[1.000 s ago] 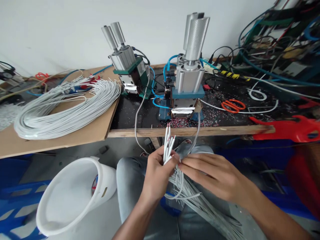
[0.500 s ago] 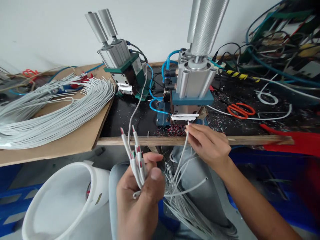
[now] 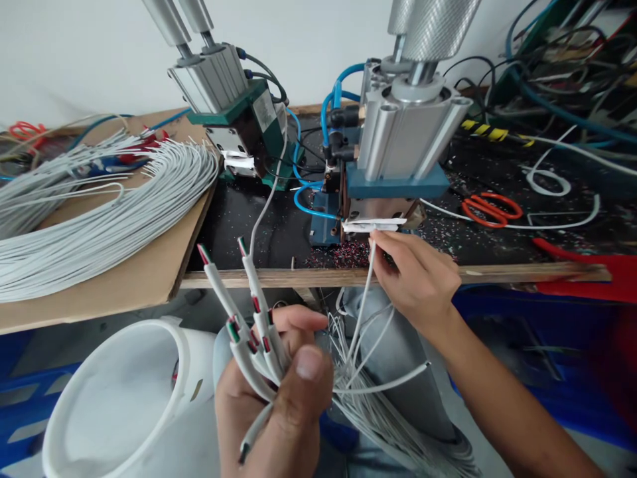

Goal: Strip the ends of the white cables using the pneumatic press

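Note:
My left hand (image 3: 286,392) is closed around several white cables (image 3: 256,332), whose stripped ends show red and green wires and point up and away from me. Between thumb and fingertips, my right hand (image 3: 415,272) pinches a single white cable (image 3: 365,292). Its tip meets the white-wrapped jaws (image 3: 373,226) of the nearer pneumatic machine (image 3: 398,159); whether it is inside them is hidden by my fingers. The rest of the cable bundle (image 3: 393,418) hangs down over my leg, with one loose end sticking out to the right.
A second pneumatic machine (image 3: 223,113) stands further left, beside a big coil of white cable (image 3: 164,206) on cardboard (image 3: 192,245). Orange-handled scissors (image 3: 492,209) lie on the right of the black bench. A white bucket (image 3: 186,358) is below left. Colored scraps (image 3: 343,255) litter the bench.
The view has shifted closer to the bench. My right hand's cable tip has moved up to the jaws. The cable ends in my left hand have spread out and come nearer.

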Demonstrator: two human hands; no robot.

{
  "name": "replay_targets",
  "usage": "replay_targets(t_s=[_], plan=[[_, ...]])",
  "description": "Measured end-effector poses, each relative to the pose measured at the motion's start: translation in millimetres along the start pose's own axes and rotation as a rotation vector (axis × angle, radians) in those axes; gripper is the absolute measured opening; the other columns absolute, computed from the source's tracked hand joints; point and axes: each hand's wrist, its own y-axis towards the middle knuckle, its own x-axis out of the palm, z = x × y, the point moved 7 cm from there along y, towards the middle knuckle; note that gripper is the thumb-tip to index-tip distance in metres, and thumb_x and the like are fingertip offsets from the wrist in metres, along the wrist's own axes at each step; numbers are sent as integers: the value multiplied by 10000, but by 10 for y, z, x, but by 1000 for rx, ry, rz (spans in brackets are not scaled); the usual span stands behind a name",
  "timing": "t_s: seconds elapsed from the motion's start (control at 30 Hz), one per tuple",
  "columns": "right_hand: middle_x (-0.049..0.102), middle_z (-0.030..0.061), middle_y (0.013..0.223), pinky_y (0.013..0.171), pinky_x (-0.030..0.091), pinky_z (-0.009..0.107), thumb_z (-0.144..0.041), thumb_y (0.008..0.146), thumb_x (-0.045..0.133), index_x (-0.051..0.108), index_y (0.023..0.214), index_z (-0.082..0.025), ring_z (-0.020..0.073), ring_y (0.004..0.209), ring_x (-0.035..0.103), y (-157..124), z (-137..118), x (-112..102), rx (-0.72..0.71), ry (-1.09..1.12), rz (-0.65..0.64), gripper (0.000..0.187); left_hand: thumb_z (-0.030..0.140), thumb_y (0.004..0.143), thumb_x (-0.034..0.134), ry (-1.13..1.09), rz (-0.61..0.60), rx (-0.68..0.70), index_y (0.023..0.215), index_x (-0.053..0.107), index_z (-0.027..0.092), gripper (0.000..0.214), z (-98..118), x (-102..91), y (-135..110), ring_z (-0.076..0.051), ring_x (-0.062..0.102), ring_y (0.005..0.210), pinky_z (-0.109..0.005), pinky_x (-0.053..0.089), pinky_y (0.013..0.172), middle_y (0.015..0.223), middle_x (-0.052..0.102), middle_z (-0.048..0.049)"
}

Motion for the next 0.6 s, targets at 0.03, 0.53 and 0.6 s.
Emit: replay_targets(t_s=[0.03, 0.53, 0.6], plan=[[771, 91, 980, 804, 614, 294, -58, 802, 678, 655, 1111, -121, 172, 896, 725, 8, -2, 3, 4, -3, 0, 316, 355, 766, 768, 0, -5, -5, 858, 728, 244, 150, -2, -1, 0, -32, 144, 413, -179, 165, 380, 530, 283, 79], [773, 103, 966, 781, 629, 311, -65, 818, 657, 651, 1102, -121, 181, 873, 731, 17, -15, 31, 1, -7, 0, 290, 350, 789, 742, 25, -81, -25, 856, 745, 265, 108, -34, 7, -9, -36, 138, 391, -191, 140, 358, 511, 244, 77], [773, 99, 965, 784, 629, 309, -64, 819, 654, 649, 1105, -129, 180, 879, 729, 6, -11, 32, -2, -10, -2, 293, 351, 780, 748, 32, -58, -17, 851, 744, 260, 116, -25, 1, -19, -35, 126, 391, -190, 135, 352, 510, 235, 79]])
